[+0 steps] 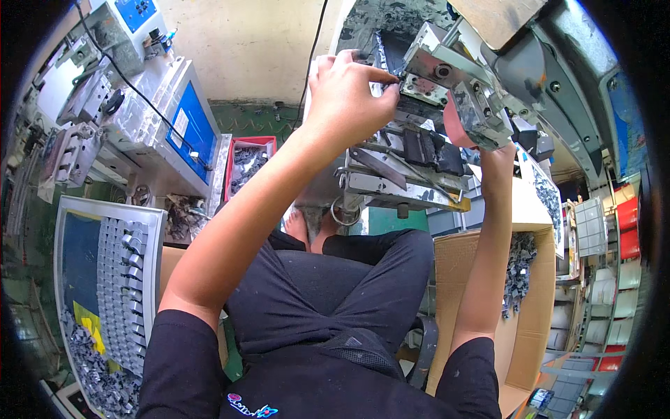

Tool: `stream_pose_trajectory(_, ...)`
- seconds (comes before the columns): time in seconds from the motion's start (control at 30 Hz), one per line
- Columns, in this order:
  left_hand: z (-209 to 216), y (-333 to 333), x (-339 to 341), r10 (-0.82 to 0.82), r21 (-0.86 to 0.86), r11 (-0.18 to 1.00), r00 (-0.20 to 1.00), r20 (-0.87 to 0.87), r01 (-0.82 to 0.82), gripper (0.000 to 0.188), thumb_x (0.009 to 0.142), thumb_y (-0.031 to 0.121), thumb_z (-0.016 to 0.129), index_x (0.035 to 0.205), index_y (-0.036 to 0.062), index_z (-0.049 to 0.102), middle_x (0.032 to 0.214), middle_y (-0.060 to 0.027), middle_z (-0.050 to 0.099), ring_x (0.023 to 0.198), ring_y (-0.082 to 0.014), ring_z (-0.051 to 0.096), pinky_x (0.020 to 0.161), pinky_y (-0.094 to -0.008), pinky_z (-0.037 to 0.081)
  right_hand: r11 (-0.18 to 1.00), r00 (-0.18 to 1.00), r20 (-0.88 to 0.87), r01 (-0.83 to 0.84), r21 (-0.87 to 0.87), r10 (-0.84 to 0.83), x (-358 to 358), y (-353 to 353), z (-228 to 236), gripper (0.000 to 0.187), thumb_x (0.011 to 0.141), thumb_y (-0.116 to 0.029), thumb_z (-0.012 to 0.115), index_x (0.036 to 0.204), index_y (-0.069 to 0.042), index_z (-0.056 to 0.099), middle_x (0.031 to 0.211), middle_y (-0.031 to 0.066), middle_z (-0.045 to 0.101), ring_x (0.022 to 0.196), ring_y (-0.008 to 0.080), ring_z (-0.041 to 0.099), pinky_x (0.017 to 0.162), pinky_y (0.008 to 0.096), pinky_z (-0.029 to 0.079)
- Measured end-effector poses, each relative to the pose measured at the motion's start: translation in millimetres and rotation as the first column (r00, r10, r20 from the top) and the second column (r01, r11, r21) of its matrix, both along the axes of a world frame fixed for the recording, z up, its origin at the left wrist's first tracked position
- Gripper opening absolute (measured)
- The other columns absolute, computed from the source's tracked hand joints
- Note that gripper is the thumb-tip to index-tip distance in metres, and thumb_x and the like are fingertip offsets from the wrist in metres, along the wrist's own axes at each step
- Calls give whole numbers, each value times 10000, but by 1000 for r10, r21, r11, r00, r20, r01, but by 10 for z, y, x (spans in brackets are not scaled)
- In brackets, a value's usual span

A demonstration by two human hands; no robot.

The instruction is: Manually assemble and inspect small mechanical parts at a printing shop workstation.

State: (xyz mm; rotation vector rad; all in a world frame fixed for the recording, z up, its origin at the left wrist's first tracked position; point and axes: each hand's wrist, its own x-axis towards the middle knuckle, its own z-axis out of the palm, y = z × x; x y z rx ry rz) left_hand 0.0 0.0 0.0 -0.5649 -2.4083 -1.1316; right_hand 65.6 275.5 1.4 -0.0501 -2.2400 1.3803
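My left hand (352, 94) reaches to the machine at the front, its thumb and index finger pinched on a small dark part (396, 81). That part is right at the metal fixture block (426, 89), under the clamp block with a round hole (441, 71). My right hand (497, 157) is raised to the right side of the machine, below a metal block (481, 115) with a curved pink strip (457, 126). Its fingers are hidden behind that block. Black blocks (433, 150) lie on the machine bed below the fixture.
A tray (159, 244) with rows of grey parts stands at left. A red bin (228, 174) of dark pieces is on the floor ahead. An open cardboard box (453, 300) with grey parts stands at my right. A blue-and-white machine (192, 126) is at far left.
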Motion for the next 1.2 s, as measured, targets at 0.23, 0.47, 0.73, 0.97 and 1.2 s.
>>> stream_pose_trajectory(0.23,-39,97,23,16,0,1000,997,-70,-16,332,844,392,679,1109,220,781,1393,-278,516,1346,-435,398,1117,-517,292,997,994,-82,-72,-7,71,0,-139,56,253,915,-91,644,1133,29,687,965,40,720,859,84,625,763,252,489)
stream_pose_trajectory(0.47,-46,126,74,31,-5,1000,997,-70,-31,337,845,385,683,1128,228,774,1414,-292,486,1372,-442,366,1123,-523,285,997,983,-171,-65,45,72,-49,-303,84,342,892,-71,600,1215,36,626,1035,54,708,904,98,592,814,248,466)
stream_pose_trajectory(0.73,-69,111,108,23,22,1000,996,-82,-21,331,834,359,694,1126,227,774,1429,-283,471,1376,-437,358,1122,-522,280,985,987,-121,-124,-124,109,-74,-219,30,367,896,-87,626,1244,30,615,1086,57,694,945,122,602,848,262,467)
stream_pose_trajectory(0.97,-82,125,110,10,80,997,1000,-25,-8,338,836,369,693,1129,220,773,1459,-299,440,1402,-447,320,1132,-524,253,975,990,-105,-111,-195,91,-144,-215,-47,449,914,-108,645,1336,9,544,1216,79,646,1092,145,582,955,282,442)
stream_pose_trajectory(1.2,-139,152,83,47,128,991,997,-68,-38,303,835,352,695,1091,218,786,1449,-302,455,1392,-448,330,1142,-520,248,961,972,-143,-212,-177,188,-191,-64,-154,500,926,-178,698,1367,-18,526,1311,75,602,1170,171,577,1010,315,443)
